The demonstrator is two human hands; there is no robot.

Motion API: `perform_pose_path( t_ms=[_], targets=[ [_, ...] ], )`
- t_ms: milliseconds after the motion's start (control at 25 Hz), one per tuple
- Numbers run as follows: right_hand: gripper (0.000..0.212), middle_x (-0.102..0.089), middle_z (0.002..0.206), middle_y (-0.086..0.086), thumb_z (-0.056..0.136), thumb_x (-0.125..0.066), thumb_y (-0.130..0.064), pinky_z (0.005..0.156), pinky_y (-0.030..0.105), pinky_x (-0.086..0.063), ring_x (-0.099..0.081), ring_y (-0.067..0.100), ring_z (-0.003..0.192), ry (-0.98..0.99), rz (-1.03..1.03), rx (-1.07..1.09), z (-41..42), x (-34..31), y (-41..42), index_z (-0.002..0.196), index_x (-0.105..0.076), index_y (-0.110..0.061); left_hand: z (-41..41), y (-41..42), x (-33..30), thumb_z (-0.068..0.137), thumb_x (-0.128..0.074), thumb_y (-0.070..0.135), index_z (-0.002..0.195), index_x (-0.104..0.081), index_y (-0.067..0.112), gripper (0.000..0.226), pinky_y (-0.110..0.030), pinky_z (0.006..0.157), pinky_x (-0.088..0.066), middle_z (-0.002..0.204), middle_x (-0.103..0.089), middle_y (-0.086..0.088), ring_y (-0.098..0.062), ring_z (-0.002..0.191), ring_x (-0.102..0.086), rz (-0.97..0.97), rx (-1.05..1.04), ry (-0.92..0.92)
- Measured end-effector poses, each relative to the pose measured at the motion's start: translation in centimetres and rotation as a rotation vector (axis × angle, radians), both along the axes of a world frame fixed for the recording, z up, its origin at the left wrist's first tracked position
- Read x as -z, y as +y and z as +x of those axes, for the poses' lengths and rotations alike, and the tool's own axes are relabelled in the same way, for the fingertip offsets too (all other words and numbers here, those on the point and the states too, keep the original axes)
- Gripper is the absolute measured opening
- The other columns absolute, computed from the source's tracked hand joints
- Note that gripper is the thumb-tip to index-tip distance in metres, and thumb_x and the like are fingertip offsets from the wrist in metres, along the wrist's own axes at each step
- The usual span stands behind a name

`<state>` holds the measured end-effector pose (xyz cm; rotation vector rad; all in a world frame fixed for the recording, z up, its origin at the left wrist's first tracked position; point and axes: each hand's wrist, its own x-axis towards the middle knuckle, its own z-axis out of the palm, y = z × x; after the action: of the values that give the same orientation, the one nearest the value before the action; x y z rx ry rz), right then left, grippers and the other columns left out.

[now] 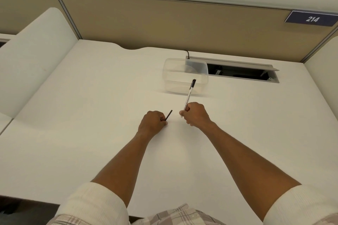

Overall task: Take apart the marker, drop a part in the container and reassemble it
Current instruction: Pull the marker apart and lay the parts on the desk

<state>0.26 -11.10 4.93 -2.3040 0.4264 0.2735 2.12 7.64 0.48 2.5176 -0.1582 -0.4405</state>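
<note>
My right hand (196, 113) grips the lower end of a white marker body (189, 95) that points up and away, its black end over the near wall of the container. My left hand (152, 121) pinches a short thin black marker part (169, 114), tilted up to the right; a small gap separates it from the marker body. A clear plastic container (184, 76), without a lid and seemingly with nothing in it, stands on the white desk (91, 115) just beyond my hands.
An open cable slot (241, 72) with a grey flap and a black cable lies behind the container. Beige partition panels wall the desk at the back, with white side dividers left and right. A blue sign reads 214 at top right.
</note>
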Motion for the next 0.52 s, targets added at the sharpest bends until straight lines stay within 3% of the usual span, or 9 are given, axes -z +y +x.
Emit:
perform_pose_path(
  t_ms=[120,280,520],
  targets=[
    [0.02,-0.075,0.075,0.017,0.084,-0.068,-0.02,0.068,0.039,-0.062,-0.074,0.031,0.065,0.136,-0.079,-0.073,-1.2,1.3,0.9,0.071,-0.065,-0.004,-0.1,0.3,-0.1,0.081,-0.07,0.025,0.079,-0.07,0.021,0.005,-0.028,0.064,-0.049,0.079,-0.068,0.002,-0.02,0.076,-0.063,0.005,-0.013,0.002],
    [0.017,-0.066,0.051,0.006,0.079,-0.064,-0.017,0.06,0.027,-0.059,-0.064,0.019,0.043,0.243,-0.181,-0.137,-3.0,3.1,2.6,0.066,-0.065,-0.007,-0.4,0.8,-0.1,0.082,-0.069,0.025,0.076,-0.067,0.02,0.007,-0.026,0.061,-0.045,0.078,-0.066,0.002,-0.02,0.075,-0.062,0.012,-0.015,0.007],
    [0.017,-0.073,0.067,0.01,0.079,-0.059,-0.008,0.058,0.025,-0.056,-0.072,0.023,0.06,0.231,-0.229,-0.059,-2.8,3.2,3.8,0.064,-0.054,-0.012,-0.2,1.1,-0.1,0.082,-0.069,0.025,0.079,-0.07,0.016,0.009,-0.03,0.065,-0.05,0.078,-0.068,0.0,-0.021,0.075,-0.063,0.017,0.002,0.007]
  ],
)
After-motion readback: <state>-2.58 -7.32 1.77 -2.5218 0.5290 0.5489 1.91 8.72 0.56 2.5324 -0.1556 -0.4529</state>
